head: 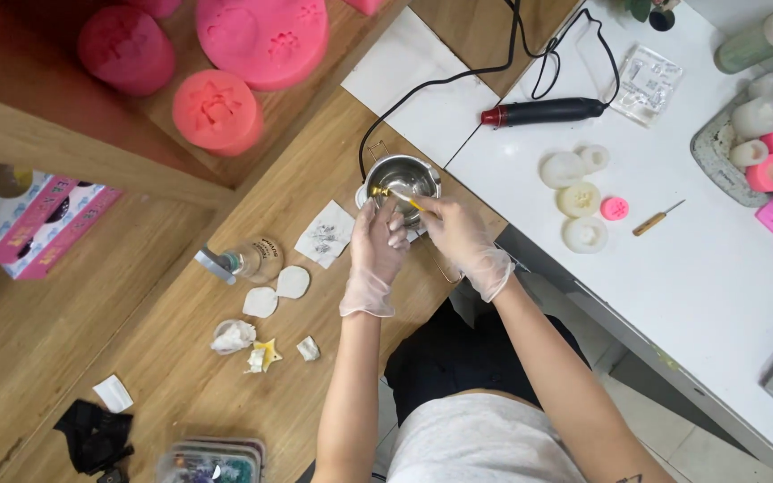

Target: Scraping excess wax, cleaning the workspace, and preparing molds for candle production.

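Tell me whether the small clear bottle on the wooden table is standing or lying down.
Lying down. The clear bottle rests on its side on the wooden table, its cap end pointing left, left of the gloved hands.

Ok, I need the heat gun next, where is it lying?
In the head view the heat gun lies on the white table, upper right, beyond the metal pot, beside a clear plastic packet.

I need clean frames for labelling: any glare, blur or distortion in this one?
Head view: even, soft light, faint shadows; glare on the steel pot and white table; left hand and right hand slightly soft; straight edges bow a little toward the corners.
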